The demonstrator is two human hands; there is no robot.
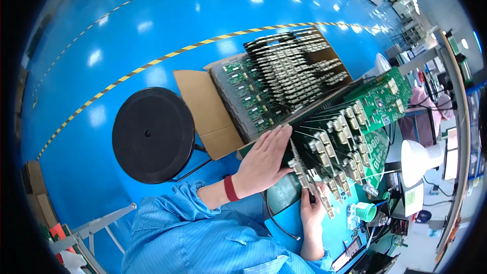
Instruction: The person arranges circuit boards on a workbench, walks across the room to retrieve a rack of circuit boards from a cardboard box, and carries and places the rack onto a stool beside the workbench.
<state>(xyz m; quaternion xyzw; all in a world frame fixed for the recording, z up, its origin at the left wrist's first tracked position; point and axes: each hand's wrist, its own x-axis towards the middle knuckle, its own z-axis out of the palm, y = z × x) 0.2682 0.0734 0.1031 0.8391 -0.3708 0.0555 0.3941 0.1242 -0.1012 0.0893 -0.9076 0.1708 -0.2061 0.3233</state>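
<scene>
Two bare hands work at a row of green circuit boards standing on edge, packed face to face on the bench at the right of the head view. The left hand lies flat against the near face of the row, fingers straight and close together, palm pressed to the end board; a red band circles its wrist, and a light blue sleeve covers the forearm. The right hand comes up from below, and its fingers are pinched on the lower edge of the nearest board, by its grey connectors. Just behind the left hand an open cardboard box holds more circuit boards stacked on edge in trays. To the left of the box stands a round black stool on the glossy blue floor, which is crossed by yellow-and-black striped tape. At the right a white lamp rises beside the boards, and a small green tape roll lies near the right hand.
</scene>
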